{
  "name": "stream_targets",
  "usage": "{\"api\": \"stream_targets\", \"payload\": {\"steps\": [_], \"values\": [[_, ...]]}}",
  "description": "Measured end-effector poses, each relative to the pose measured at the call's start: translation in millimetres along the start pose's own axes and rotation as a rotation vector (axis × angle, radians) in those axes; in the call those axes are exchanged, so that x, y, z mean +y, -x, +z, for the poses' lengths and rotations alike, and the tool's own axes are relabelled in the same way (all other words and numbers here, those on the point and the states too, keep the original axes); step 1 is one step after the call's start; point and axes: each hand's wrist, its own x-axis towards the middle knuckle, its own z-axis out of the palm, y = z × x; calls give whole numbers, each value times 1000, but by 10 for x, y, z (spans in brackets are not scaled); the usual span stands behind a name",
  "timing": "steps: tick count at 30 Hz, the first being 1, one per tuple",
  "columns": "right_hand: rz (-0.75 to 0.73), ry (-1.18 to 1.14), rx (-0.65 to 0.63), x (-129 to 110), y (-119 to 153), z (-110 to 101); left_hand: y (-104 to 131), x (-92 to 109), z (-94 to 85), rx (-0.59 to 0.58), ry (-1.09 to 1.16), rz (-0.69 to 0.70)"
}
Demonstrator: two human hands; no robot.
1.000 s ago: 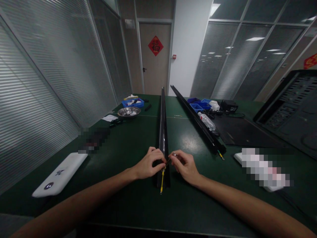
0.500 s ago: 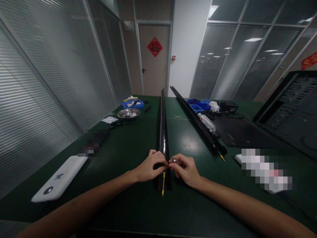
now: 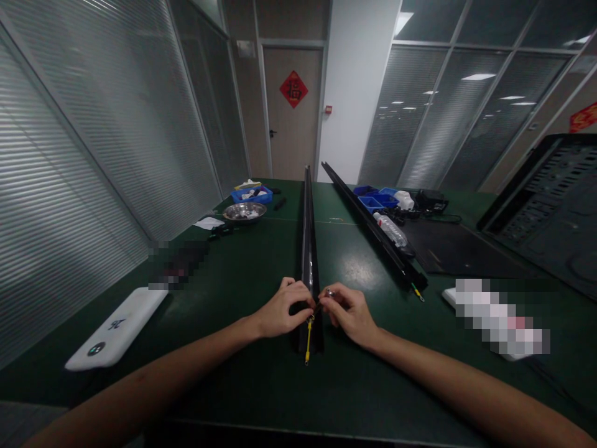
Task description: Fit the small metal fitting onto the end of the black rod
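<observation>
A long black rail (image 3: 308,242) lies lengthwise on the green table, its near end between my hands. A yellow wire with a metal lug (image 3: 308,342) sticks out of that end toward me. My left hand (image 3: 290,306) is closed at the rail's left side, thumb and fingers pinched at the top of the wire; what they grip is too small to name. My right hand (image 3: 347,311) is closed just right of the rail, with a small shiny metal piece (image 3: 329,293) between its fingers. The fingertips of both hands nearly meet over the rail.
A second black rail (image 3: 373,231) with a green-yellow wire lies to the right, beside a plastic bottle (image 3: 392,230) and blue bins (image 3: 370,203). At left are a metal bowl (image 3: 244,212), a blue basket (image 3: 252,195) and a white device (image 3: 116,328). A black panel (image 3: 550,205) stands far right.
The camera view has shifted slightly. Both hands stay at the rail's near end; my right hand's fingers have moved slightly up with the metal piece.
</observation>
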Motion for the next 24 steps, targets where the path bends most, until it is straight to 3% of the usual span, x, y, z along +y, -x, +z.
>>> {"api": "stream_targets", "payload": {"steps": [24], "values": [[20, -54, -12, 63, 6, 4, -6, 4, 19, -3, 2, 8]]}}
